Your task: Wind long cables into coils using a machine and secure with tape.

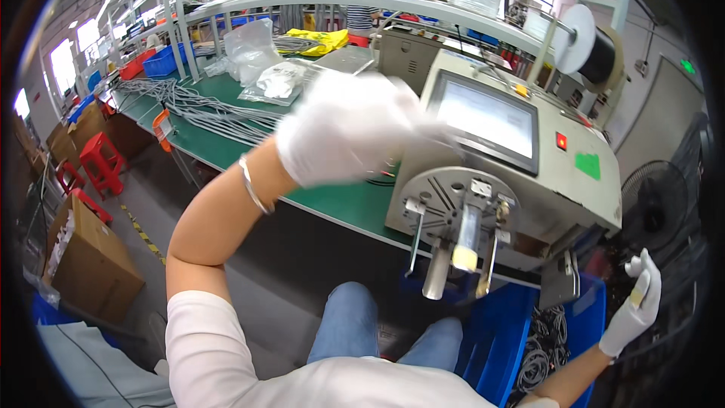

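My left hand [351, 128], in a white glove, is raised over the near side of the bench, in front of the machine's screen [487, 121]. Motion smears its fingers, so whether they hold anything does not show. Below and to its right is the machine's round slotted winding plate [434, 196], with several metal posts and a clear, yellow-tipped rod [466, 245] sticking out toward me. My right hand [637, 306], also gloved in white, is out at the far right with its fingers stretched upward. A tan patch shows at its fingers; I cannot make out what it is.
Grey cables [200, 109] lie along the green bench [343, 200] beside clear plastic bags [253, 53]. A blue bin [491, 340] with coiled cables stands below the machine. A fan [657, 196] is at right, a wire spool [596, 53] above, a cardboard box [102, 264] at left.
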A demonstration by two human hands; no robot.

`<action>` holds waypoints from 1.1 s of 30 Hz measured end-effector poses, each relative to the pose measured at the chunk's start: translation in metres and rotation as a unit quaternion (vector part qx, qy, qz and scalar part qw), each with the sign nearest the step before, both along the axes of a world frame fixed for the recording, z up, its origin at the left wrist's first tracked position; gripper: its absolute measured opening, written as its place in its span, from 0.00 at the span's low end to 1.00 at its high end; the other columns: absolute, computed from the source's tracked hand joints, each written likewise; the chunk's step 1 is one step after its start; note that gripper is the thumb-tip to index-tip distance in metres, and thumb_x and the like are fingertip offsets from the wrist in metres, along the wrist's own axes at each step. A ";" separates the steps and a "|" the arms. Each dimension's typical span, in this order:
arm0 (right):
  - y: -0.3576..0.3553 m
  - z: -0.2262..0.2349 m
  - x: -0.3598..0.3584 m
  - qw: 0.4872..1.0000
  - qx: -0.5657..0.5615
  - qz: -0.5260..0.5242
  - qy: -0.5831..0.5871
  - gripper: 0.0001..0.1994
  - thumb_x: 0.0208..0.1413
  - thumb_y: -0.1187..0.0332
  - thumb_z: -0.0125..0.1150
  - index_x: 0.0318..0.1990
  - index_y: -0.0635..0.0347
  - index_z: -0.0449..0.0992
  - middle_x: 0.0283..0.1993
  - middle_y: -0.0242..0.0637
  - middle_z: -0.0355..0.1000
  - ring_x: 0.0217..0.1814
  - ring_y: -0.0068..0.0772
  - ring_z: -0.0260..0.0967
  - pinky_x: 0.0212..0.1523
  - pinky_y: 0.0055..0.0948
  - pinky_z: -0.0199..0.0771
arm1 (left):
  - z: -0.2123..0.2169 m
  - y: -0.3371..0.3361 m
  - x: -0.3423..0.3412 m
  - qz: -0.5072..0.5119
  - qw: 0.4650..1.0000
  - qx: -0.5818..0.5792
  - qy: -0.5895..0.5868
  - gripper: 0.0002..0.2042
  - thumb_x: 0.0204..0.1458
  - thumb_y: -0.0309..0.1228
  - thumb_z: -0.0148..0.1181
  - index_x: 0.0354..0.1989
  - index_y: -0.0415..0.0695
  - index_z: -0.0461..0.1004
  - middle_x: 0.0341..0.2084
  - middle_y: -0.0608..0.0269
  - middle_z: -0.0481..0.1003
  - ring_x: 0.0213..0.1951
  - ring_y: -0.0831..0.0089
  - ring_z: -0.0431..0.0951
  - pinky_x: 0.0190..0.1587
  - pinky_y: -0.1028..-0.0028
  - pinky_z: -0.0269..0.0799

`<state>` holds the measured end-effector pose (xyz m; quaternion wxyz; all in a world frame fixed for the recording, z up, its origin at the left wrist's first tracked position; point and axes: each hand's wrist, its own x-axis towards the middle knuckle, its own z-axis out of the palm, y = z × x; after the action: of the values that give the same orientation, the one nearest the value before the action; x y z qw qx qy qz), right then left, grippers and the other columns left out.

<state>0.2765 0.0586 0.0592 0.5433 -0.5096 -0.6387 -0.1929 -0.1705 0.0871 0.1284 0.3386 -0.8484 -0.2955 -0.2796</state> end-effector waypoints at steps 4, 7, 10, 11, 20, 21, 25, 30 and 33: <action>0.001 0.000 -0.014 0.985 0.073 0.149 0.047 0.13 0.65 0.71 0.46 0.46 0.71 0.74 0.34 0.40 0.74 0.35 0.27 0.70 0.43 0.26 0.71 | -0.021 -0.042 0.080 -0.092 0.936 -0.290 0.177 0.06 0.47 0.34 0.56 0.27 0.48 0.76 0.19 0.62 0.70 0.23 0.63 0.77 0.23 0.66 0.72; -0.009 -0.012 -0.031 0.971 0.051 0.226 0.057 0.13 0.64 0.68 0.48 0.44 0.71 0.75 0.32 0.41 0.74 0.33 0.29 0.71 0.41 0.27 0.72 | -0.057 -0.043 0.100 -0.058 0.931 -0.293 0.211 0.05 0.45 0.32 0.56 0.27 0.46 0.77 0.20 0.61 0.69 0.25 0.62 0.77 0.24 0.65 0.72; -0.018 -0.021 -0.043 0.955 -0.014 0.293 0.031 0.13 0.63 0.67 0.50 0.42 0.71 0.75 0.32 0.42 0.74 0.32 0.30 0.71 0.40 0.28 0.72 | -0.069 -0.041 0.119 -0.023 0.924 -0.315 0.218 0.04 0.44 0.29 0.56 0.25 0.44 0.76 0.22 0.60 0.69 0.27 0.62 0.77 0.26 0.63 0.73; -0.019 -0.026 -0.047 0.940 -0.051 0.336 0.015 0.13 0.62 0.67 0.51 0.41 0.71 0.75 0.32 0.41 0.74 0.31 0.30 0.71 0.41 0.29 0.72 | -0.069 -0.039 0.120 0.010 0.921 -0.330 0.209 0.04 0.43 0.28 0.56 0.24 0.43 0.76 0.23 0.59 0.69 0.28 0.62 0.77 0.26 0.63 0.74; 0.026 -0.070 -0.091 0.923 -0.118 0.366 0.004 0.11 0.51 0.75 0.62 0.43 0.64 0.76 0.37 0.41 0.76 0.39 0.35 0.74 0.43 0.28 0.72 | -0.078 -0.013 0.139 0.059 0.948 -0.307 -0.054 0.05 0.41 0.22 0.58 0.29 0.40 0.74 0.28 0.56 0.69 0.32 0.60 0.76 0.32 0.63 0.74; 0.035 -0.073 -0.099 0.924 -0.119 0.362 0.006 0.11 0.51 0.75 0.62 0.43 0.64 0.76 0.37 0.41 0.76 0.39 0.35 0.74 0.43 0.28 0.72 | -0.081 -0.002 0.137 0.055 0.948 -0.308 -0.051 0.05 0.41 0.22 0.58 0.29 0.40 0.74 0.28 0.56 0.69 0.32 0.60 0.76 0.32 0.63 0.74; 0.062 -0.088 -0.125 0.935 -0.153 0.319 -0.004 0.10 0.52 0.76 0.61 0.41 0.67 0.72 0.43 0.40 0.73 0.45 0.31 0.71 0.49 0.26 0.69 | -0.106 0.036 0.124 -0.043 0.961 -0.193 -0.194 0.09 0.41 0.20 0.60 0.33 0.40 0.73 0.30 0.56 0.71 0.33 0.60 0.75 0.35 0.67 0.73; 0.087 -0.109 -0.144 0.927 -0.205 0.297 0.100 0.09 0.50 0.78 0.63 0.36 0.65 0.68 0.38 0.37 0.71 0.44 0.29 0.71 0.49 0.26 0.69 | -0.117 0.050 0.118 -0.146 0.930 -0.128 -0.311 0.10 0.40 0.18 0.64 0.34 0.39 0.75 0.32 0.56 0.73 0.34 0.63 0.75 0.37 0.72 0.73; 0.097 -0.117 -0.148 0.923 -0.199 0.297 0.141 0.08 0.51 0.79 0.62 0.35 0.63 0.68 0.36 0.35 0.69 0.43 0.26 0.71 0.48 0.25 0.69 | -0.124 0.053 0.113 -0.144 0.916 -0.137 -0.347 0.11 0.39 0.17 0.66 0.33 0.39 0.76 0.31 0.56 0.74 0.35 0.63 0.76 0.38 0.73 0.73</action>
<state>0.1288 0.1556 -0.0583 0.5477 -0.4163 -0.7026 0.1817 -0.0572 0.1397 0.0047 0.0515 -0.7693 -0.3044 -0.5594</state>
